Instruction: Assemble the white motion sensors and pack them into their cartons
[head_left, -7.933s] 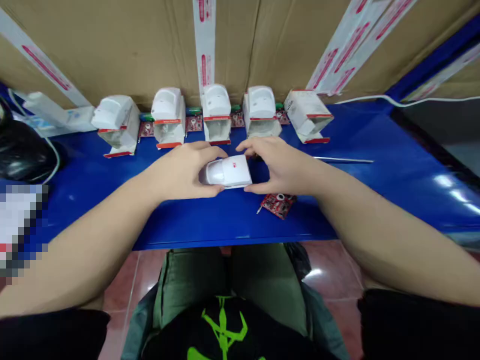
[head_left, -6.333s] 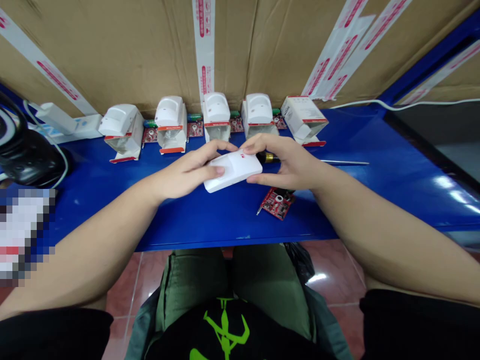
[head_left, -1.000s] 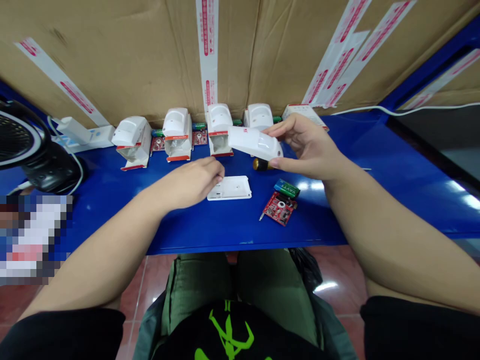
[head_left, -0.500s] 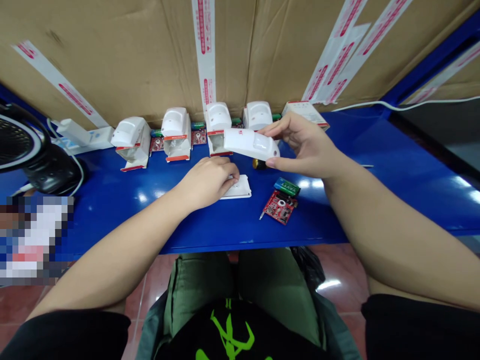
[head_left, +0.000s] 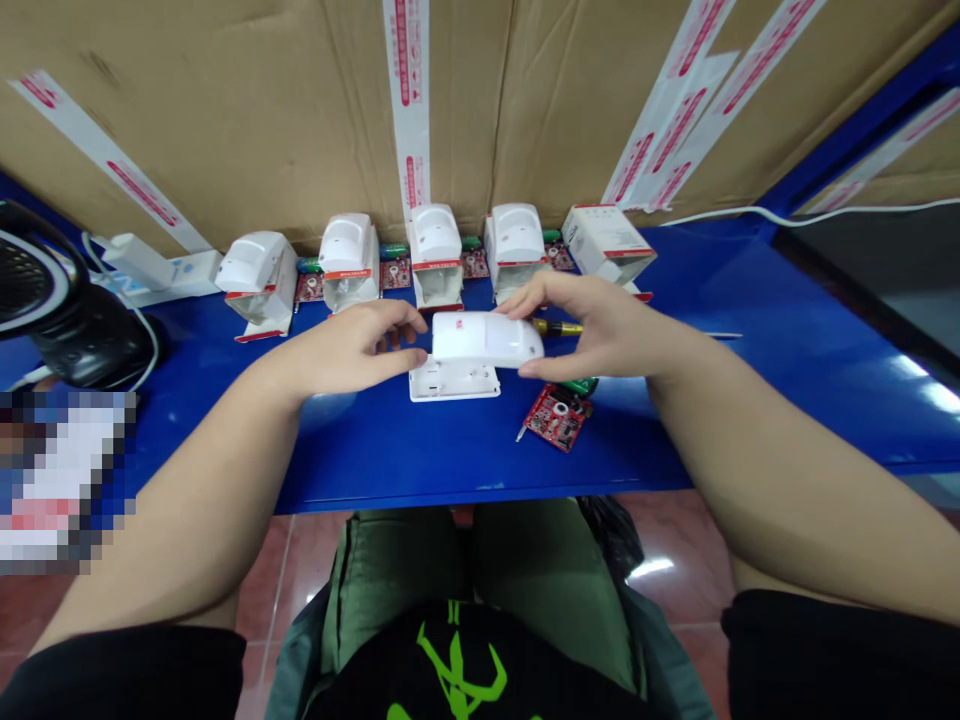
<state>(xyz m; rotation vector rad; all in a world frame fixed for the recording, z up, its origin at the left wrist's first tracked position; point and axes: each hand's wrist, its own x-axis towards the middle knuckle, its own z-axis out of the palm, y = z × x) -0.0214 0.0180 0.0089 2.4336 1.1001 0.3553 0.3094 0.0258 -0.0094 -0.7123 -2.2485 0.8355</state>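
My right hand [head_left: 600,325] grips the right end of a white motion sensor cover [head_left: 480,340] between thumb and fingers. The cover lies lengthwise just above a flat white back plate [head_left: 450,388] and hides its far part. At the cover's left end is my left hand [head_left: 349,350], thumb and fingers apart, with nothing visibly held. Whether its fingertips touch the cover is hard to tell. Below my right hand rests a red circuit board [head_left: 556,417] with a green battery [head_left: 583,386] partly hidden behind it. A yellow-and-black screwdriver [head_left: 562,328] shows behind the right hand.
Along the back stand several open small boxes, each with a white sensor on top, such as the leftmost box [head_left: 277,300]. Red boards with batteries lie between them. A closed box [head_left: 611,240] is at right, a black fan [head_left: 67,290] and power strip [head_left: 187,275] at left.
My right hand has brought the cover down and toward me, over the back plate. My left hand has let go of the plate, moved left and opened.
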